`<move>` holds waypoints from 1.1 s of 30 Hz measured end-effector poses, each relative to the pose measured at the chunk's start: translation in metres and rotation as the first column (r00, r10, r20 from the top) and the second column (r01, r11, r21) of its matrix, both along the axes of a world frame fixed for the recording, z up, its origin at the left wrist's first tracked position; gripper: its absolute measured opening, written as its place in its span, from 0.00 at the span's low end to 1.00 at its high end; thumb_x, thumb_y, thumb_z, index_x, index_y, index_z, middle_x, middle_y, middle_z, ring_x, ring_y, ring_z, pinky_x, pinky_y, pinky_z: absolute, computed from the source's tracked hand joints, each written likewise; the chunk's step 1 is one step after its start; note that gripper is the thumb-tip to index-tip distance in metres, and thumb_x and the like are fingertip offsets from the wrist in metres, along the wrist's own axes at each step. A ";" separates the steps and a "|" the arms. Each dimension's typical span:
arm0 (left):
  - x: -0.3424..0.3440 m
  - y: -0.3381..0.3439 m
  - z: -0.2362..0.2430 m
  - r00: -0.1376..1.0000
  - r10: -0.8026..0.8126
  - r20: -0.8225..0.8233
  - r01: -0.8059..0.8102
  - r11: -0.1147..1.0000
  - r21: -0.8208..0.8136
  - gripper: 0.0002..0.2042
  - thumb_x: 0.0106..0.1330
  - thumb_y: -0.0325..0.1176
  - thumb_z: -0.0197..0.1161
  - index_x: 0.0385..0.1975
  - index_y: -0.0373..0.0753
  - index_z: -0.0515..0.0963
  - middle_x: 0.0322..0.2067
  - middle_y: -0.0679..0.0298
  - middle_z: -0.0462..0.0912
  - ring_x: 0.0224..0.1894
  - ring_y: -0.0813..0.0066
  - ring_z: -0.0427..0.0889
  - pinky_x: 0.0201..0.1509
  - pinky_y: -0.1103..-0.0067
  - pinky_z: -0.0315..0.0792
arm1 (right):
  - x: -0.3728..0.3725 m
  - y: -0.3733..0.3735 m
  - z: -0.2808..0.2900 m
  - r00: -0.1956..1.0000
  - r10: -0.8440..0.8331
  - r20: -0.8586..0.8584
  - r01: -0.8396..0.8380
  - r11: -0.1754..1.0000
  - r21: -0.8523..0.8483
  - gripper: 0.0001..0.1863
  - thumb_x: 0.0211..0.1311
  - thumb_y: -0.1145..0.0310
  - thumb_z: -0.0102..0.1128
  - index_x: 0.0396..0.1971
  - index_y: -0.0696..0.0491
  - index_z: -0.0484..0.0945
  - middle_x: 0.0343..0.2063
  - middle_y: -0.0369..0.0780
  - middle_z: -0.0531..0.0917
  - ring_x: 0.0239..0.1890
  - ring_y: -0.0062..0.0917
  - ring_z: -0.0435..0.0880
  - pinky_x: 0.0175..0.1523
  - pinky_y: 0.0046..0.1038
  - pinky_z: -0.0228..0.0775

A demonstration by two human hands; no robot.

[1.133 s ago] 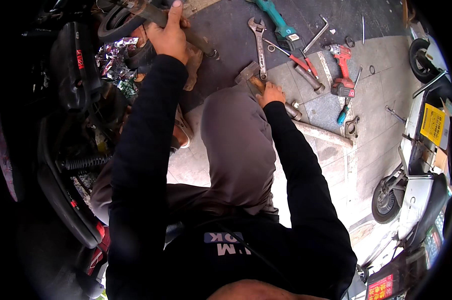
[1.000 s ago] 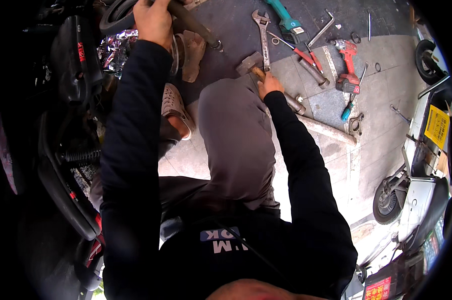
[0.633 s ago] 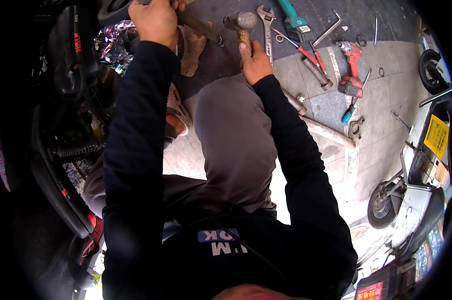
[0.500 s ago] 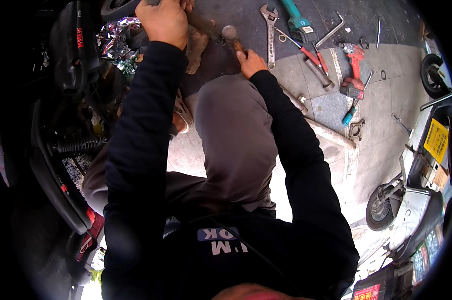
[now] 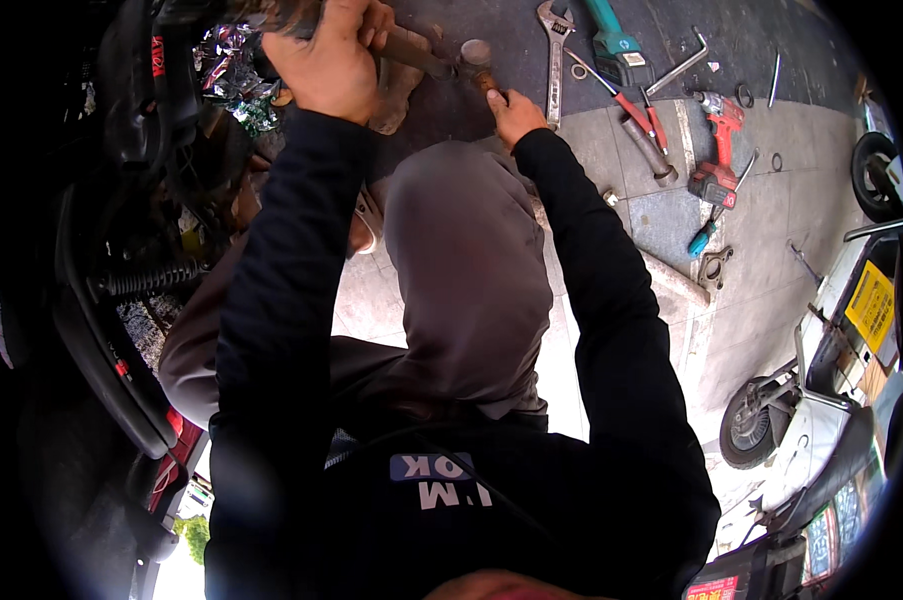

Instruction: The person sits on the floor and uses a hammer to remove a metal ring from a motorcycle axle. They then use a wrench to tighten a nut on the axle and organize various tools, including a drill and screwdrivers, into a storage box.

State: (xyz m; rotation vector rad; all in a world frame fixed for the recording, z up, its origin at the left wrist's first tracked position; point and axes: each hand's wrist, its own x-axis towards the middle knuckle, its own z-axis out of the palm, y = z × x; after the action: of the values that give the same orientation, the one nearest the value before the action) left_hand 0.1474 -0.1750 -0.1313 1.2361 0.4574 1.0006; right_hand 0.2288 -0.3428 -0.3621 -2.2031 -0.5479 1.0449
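Observation:
My left hand (image 5: pixel 333 65), at the top left of the picture, is wrapped round a dark metal bar (image 5: pixel 413 52). The bar's free end points right; its other end runs into dark parts above the hand, where I cannot make out the detail. In my right hand (image 5: pixel 516 116) is a hammer (image 5: pixel 476 54) with a round metal head and a short wooden handle. The hammer head is close to the bar's free end, but I cannot tell whether they touch. Both hands are beyond my bent knee (image 5: pixel 461 230), low over the floor.
An adjustable wrench (image 5: pixel 555 65), teal power tool (image 5: pixel 621 50), red-handled pliers (image 5: pixel 643 118), red cordless driver (image 5: pixel 716 150), teal screwdriver (image 5: pixel 703 236) and a pipe (image 5: pixel 676 279) lie on the floor to the right. A dark motorbike (image 5: pixel 111 370) stands at left, a white scooter (image 5: pixel 806 430) at right.
My left hand sits slightly nearer to me, and dark parts show above it. The hammer remains close to the bar's end. The whole view has shifted a little, moving the floor tools rightward.

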 end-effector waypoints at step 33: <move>-0.053 0.000 -0.018 0.969 0.239 0.067 -0.240 0.971 0.001 0.12 0.72 0.35 0.59 0.28 0.37 0.70 0.21 0.63 0.71 0.26 0.70 0.72 0.42 0.66 0.73 | -0.023 -0.013 0.062 0.992 0.002 0.126 -0.024 0.985 0.169 0.29 0.70 0.38 0.47 0.38 0.54 0.72 0.26 0.54 0.82 0.37 0.59 0.81 0.40 0.53 0.69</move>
State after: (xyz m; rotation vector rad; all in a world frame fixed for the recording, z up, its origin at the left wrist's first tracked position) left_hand 0.0944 -0.1754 -0.1492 1.1702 0.5599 1.2467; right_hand 0.2060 -0.3563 -0.2998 -2.1255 -0.6832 0.8366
